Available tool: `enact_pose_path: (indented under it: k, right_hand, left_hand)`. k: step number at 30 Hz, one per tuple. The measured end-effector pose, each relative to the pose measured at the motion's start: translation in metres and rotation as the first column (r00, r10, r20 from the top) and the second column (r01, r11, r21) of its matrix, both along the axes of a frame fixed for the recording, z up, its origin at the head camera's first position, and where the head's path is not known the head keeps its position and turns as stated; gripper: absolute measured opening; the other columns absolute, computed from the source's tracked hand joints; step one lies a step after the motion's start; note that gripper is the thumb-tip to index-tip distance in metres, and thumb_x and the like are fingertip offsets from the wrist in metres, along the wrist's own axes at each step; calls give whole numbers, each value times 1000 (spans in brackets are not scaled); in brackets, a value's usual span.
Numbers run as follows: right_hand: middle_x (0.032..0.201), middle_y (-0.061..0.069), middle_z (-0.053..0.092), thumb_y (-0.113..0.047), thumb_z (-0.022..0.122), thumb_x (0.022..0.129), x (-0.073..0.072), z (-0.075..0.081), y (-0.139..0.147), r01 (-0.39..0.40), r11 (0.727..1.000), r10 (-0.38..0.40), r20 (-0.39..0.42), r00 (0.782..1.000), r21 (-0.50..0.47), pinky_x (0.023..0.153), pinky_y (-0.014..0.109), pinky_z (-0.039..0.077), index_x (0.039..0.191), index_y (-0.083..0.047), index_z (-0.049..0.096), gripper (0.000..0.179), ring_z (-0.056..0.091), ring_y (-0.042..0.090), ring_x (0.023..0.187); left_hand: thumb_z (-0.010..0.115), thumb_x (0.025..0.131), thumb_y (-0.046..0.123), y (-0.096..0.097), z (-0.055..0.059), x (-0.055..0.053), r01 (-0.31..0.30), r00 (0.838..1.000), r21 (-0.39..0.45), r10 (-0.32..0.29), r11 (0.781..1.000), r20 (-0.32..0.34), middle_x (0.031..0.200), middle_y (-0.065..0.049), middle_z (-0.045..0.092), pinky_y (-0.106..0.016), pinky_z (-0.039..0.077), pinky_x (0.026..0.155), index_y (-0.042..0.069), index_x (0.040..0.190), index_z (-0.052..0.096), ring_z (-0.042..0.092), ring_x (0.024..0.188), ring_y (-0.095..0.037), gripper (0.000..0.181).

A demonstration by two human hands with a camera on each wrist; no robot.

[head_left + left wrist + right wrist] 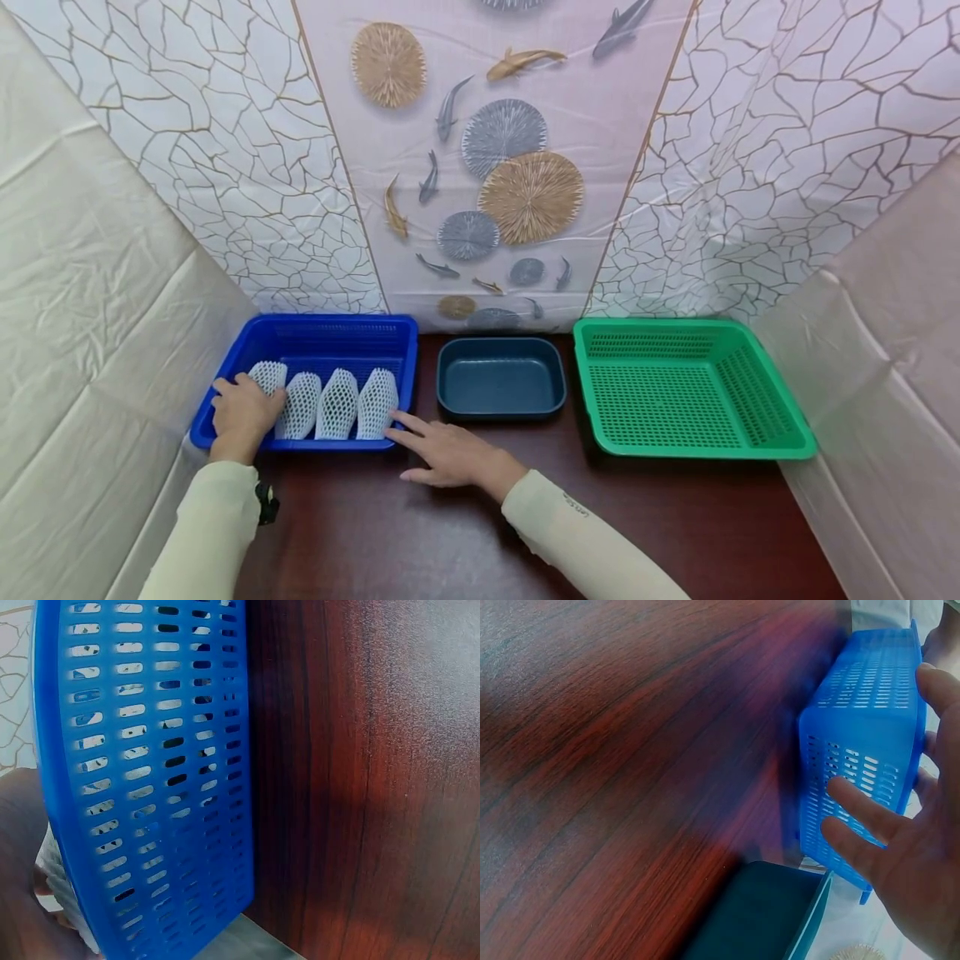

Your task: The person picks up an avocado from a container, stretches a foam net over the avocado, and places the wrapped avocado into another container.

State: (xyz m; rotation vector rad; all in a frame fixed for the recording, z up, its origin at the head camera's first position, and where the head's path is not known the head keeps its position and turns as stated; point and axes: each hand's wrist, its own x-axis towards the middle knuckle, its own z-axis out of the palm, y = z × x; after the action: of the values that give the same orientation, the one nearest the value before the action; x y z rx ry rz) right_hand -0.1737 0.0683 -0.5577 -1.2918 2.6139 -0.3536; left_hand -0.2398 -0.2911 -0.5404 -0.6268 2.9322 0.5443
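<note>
Several white foam net sleeves stand in a row, leaning along the near side of a blue basket [341, 325]; anything inside them is hidden. My left hand [246, 412] holds the leftmost foam net sleeve [270, 375], covering its lower part. In the left wrist view, bent fingers show beside white netting, behind the basket's slotted wall. My right hand [446, 452] is spread at the basket's near right corner, its fingers straight. Two of its fingertips reach the rightmost foam net sleeve [377, 406] and the rim; other fingers lie outside the wall in the right wrist view.
A dark blue-green tray [500, 415] stands right of the blue basket on the dark wooden table [360, 525]. Farther right is a green slotted basket [697, 454]. Patterned cloth walls [480, 275] enclose the back and sides.
</note>
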Motion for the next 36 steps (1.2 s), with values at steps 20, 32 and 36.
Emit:
enact_pose_path:
  k: [20, 32, 36]
  right_hand:
    - [175, -1, 6, -55, 52, 104, 0, 0, -1, 11, 1000, -11, 44, 999, -8, 111, 38, 47, 166, -28, 21, 74, 50, 22, 143]
    - [175, -8, -4, -53, 51, 105, 0, -5, 1, 11, 999, -8, 87, 996, -35, 112, 39, 46, 167, -31, 15, 75, 44, 22, 148]
    - [175, -7, -4, -53, 51, 105, 0, -6, 2, 9, 999, -4, 97, 995, -48, 110, 37, 48, 167, -30, 15, 75, 44, 20, 148]
  left_hand:
    - [52, 99, 37, -9, -8, 11, 86, 995, -39, -83, 996, 62, 127, -55, 39, -72, 43, 94, -31, 130, 42, 42, 118, -68, 75]
    - [51, 99, 31, -7, -11, 9, 76, 996, -71, -72, 995, 54, 124, -52, 40, -72, 44, 90, -28, 127, 45, 44, 114, -67, 65]
    - [50, 101, 33, -2, -8, 8, 59, 998, -111, -56, 992, 29, 131, -51, 37, -72, 41, 95, -27, 131, 42, 40, 119, -66, 68]
